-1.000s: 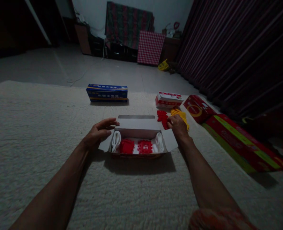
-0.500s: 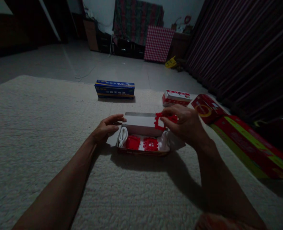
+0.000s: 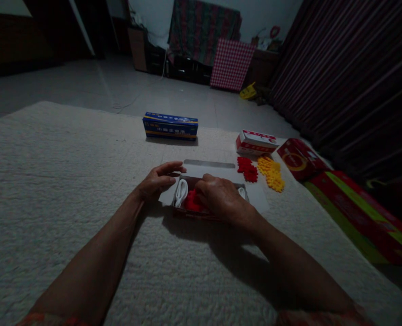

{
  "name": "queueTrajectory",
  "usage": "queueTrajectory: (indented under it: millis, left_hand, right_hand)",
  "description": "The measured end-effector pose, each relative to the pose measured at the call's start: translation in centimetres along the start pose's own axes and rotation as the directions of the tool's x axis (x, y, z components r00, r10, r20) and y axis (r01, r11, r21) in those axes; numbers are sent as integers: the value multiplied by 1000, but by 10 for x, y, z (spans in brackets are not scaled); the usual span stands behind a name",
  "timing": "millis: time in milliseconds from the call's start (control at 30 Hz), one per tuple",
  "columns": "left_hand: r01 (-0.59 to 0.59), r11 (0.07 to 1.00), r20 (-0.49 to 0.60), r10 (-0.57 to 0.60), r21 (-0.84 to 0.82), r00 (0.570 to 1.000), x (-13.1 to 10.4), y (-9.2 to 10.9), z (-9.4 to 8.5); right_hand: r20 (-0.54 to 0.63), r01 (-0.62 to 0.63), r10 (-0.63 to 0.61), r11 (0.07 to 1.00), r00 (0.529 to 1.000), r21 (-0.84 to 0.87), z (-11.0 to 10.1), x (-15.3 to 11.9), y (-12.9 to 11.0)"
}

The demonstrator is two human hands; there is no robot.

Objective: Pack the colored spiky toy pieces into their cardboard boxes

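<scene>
A small open box (image 3: 201, 218) stands on the pale mat, its white lid (image 3: 209, 168) folded back. Inside are a red plastic piece (image 3: 193, 202) and, at the left end, a white folded strip (image 3: 181, 192). My right hand (image 3: 223, 197) reaches down into the box with curled fingers over the red piece; its fingertips are hidden. Beside the box's left end is my left hand (image 3: 158, 181), thumb and fingers apart, close to the side flap. To the right, red notched pieces (image 3: 247, 169) and yellow notched pieces (image 3: 271, 173) lie on the mat.
Beyond the open box stand a blue box (image 3: 170, 127) and a red-and-white box (image 3: 256, 142). A dark red box (image 3: 301, 158) and a long red-and-green carton (image 3: 360, 213) line the right side. The mat (image 3: 95, 190) meets a tiled floor behind.
My right hand has moved left and down from above the box's right end, where it held a red notched piece, into the box. Red and yellow pieces now show to the right.
</scene>
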State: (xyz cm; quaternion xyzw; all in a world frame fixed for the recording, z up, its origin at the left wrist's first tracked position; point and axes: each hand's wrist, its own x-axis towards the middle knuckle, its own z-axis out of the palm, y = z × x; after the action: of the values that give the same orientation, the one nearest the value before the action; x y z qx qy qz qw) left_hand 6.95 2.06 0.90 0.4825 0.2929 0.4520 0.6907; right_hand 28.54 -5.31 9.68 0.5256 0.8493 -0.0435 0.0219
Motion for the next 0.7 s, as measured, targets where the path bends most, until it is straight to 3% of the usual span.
queueTrajectory:
  millis: [267, 367, 433, 500, 567, 633, 667, 700]
  left_hand:
    - [-4, 1000, 14, 5, -28, 1000, 0, 0, 1]
    - [-1, 1000, 10, 2, -31, 1000, 0, 0, 1]
    - [6, 1000, 6, -6, -20, 1000, 0, 0, 1]
    - [10, 1000, -3, -10, -10, 1000, 0, 1, 1]
    - [12, 1000, -18, -12, -3, 1000, 0, 2, 2]
    - [16, 1000, -35, -16, 6, 999, -1, 3, 3]
    - [17, 1000, -46, -16, 14, 999, -1, 3, 4]
    - [17, 1000, -56, -16, 22, 998, -1, 4, 4]
  right_hand:
    - [6, -14, 13, 996, 1000, 91, 3, 4, -1]
    - [-92, -29, 40, 993, 995, 115, -11, -3, 7]
    - [-232, -28, 63, 988, 971, 152, -23, -11, 23]
    - [-400, -28, 111, 977, 910, 210, -31, -21, 48]
    - [-555, -63, 208, 961, 806, 269, -30, -30, 82]
    - [-638, -155, 332, 935, 695, 318, -19, -37, 118]
    - [-648, -209, 383, 920, 658, 332, -10, -39, 136]
    - [-629, -261, 423, 904, 653, 338, 0, -40, 153]
